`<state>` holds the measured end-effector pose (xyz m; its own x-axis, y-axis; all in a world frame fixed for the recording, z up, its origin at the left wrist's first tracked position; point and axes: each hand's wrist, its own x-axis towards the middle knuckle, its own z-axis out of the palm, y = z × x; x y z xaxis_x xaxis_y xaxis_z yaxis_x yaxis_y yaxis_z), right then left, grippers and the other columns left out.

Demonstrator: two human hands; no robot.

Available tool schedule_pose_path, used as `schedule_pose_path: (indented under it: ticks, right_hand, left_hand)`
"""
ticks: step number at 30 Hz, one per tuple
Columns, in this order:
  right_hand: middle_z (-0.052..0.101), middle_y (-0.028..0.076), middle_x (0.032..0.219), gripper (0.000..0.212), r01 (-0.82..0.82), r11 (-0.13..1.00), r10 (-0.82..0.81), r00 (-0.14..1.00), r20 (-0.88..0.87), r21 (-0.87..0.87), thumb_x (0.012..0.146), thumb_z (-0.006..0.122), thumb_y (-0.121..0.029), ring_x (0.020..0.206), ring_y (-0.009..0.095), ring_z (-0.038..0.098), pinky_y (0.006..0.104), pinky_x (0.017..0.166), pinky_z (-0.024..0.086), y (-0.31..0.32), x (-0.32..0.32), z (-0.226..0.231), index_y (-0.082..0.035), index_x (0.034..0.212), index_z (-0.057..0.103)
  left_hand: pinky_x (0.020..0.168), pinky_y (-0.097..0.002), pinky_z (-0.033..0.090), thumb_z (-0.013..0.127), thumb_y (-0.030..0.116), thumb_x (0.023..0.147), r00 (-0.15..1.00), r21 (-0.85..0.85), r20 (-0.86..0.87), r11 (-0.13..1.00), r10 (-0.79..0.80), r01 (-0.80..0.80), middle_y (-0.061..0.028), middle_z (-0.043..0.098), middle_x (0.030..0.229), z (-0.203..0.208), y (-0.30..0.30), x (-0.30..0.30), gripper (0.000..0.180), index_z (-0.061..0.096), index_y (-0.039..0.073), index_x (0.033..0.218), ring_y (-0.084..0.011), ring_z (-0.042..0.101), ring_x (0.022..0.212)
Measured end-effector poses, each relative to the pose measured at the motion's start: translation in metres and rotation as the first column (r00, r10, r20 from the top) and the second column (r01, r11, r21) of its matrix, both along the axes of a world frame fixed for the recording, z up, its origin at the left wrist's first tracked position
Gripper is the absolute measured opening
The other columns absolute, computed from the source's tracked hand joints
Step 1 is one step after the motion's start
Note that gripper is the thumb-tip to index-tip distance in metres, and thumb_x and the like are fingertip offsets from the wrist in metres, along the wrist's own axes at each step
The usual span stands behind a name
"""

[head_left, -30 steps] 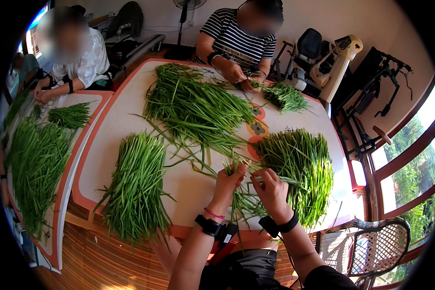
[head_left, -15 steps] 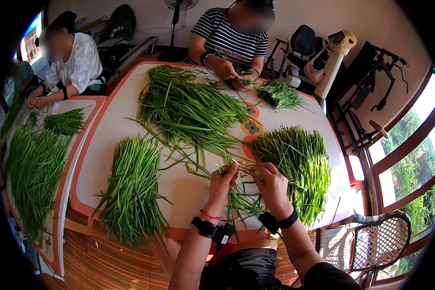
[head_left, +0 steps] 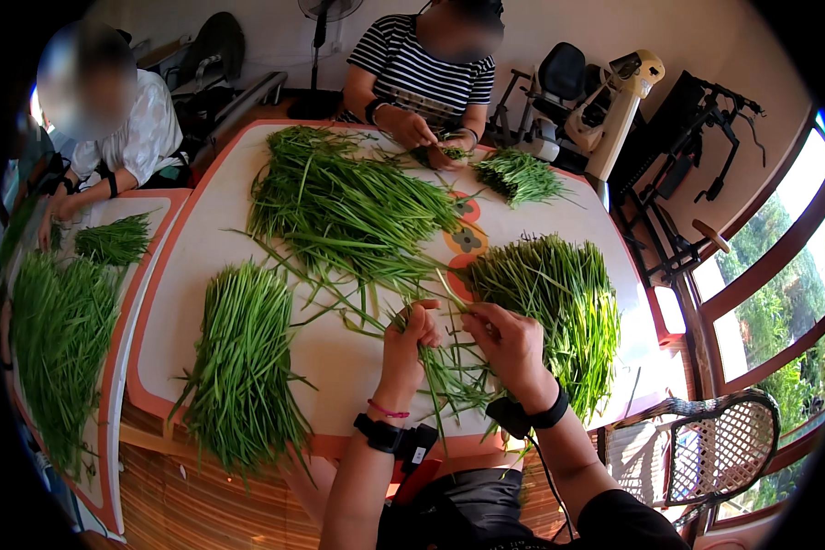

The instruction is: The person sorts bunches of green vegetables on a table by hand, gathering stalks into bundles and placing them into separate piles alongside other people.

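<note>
Head view here: the small bunch of green stalks (head_left: 442, 371) sits right in the middle, held up just over the near edge of the white table (head_left: 339, 357) between both hands. The left hand (head_left: 406, 344) has its fingers curled tight around the upper part of the bunch, thumb side up, and the stalk ends hang down toward the person's lap. The right hand (head_left: 511, 341) is just beside it, fingers bent and pinching a stalk or 2 at the top of the same bunch, so neither hand is open at all. Both wrists wear black bands, and the left one also has a thin pink bracelet (head_left: 389, 410). Moving outward, there's a neat pile of stalks (head_left: 243, 362) lying to the left of the hands, a thick fanned pile (head_left: 559, 307) close on the right, and a big loose heap (head_left: 344, 211) in the middle of the table farther back. A smaller pile (head_left: 520, 176) lies at the far right end, near a person in a striped shirt (head_left: 426, 78) whose hands are busy with stalks of their own. Off to the left, another person in a white top (head_left: 124, 137) sits at a second table (head_left: 110, 357) that carries more green piles. A wicker chair (head_left: 715, 449) stands at lower right.
</note>
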<state>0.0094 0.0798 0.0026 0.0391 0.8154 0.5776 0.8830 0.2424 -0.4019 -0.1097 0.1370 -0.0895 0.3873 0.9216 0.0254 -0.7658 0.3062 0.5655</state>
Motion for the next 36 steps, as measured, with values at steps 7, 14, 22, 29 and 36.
schedule_pose_path:
  ticks: [7,14,22,29,36]
  right_hand:
    - [0.058,0.009,0.053,0.016,-0.034,0.976,0.031,0.999,-0.016,-0.217,0.08,0.065,-0.026,0.049,0.029,0.058,0.0351,0.045,0.045,-0.002,-0.007,-0.037,-0.01,0.081,0.065]
    - [0.061,0.005,0.055,0.026,0.048,0.884,-0.011,0.997,0.081,-0.465,0.082,0.062,-0.034,0.051,0.023,0.061,0.0333,0.047,0.046,-0.028,0.025,-0.011,-0.009,0.077,0.067]
    - [0.062,0.005,0.069,0.017,0.31,0.928,-0.263,0.938,0.224,-0.209,0.076,0.068,-0.024,0.061,0.024,0.061,0.0326,0.052,0.046,-0.025,0.055,-0.01,-0.01,0.085,0.066]
    - [0.057,0.005,0.082,0.012,0.454,0.875,-0.361,0.843,0.399,-0.168,0.072,0.07,-0.021,0.065,0.027,0.06,0.0382,0.055,0.045,-0.007,0.071,-0.019,-0.013,0.081,0.065]
    - [0.058,0.003,0.077,0.009,0.339,0.939,-0.317,0.919,0.235,-0.058,0.076,0.067,-0.019,0.056,0.024,0.057,0.0346,0.048,0.043,-0.022,0.038,0.004,-0.011,0.077,0.063]
  left_hand:
    - [0.05,-0.0199,0.026,0.056,0.03,0.09,0.979,-0.064,-0.204,0.998,0.011,-0.024,0.0074,0.04,0.06,0.003,-0.003,-0.006,0.026,0.062,0.004,0.087,-0.0037,0.034,0.053]
    - [0.057,-0.0259,0.039,0.048,0.033,0.094,0.979,-0.136,0.065,0.973,0.195,-0.184,-0.0012,0.052,0.077,0.002,0.001,0.005,0.028,0.046,0.01,0.078,-0.0126,0.048,0.066]
    - [0.044,-0.0181,0.023,0.054,0.037,0.09,0.999,-0.114,0.028,0.993,0.019,-0.016,0.007,0.036,0.06,0.0,0.002,-0.007,0.029,0.049,0.01,0.079,-0.0027,0.03,0.049]
    - [0.043,-0.0186,0.02,0.064,0.028,0.084,0.995,-0.157,-0.095,0.987,-0.044,0.029,0.01,0.032,0.056,0.003,0.002,-0.004,0.024,0.058,0.005,0.088,-0.001,0.026,0.046]
    - [0.043,-0.0195,0.02,0.064,0.029,0.084,0.963,-0.119,-0.15,0.971,-0.224,0.207,0.0088,0.035,0.056,-0.006,-0.001,0.0,0.032,0.06,0.0,0.096,-0.0025,0.027,0.045]
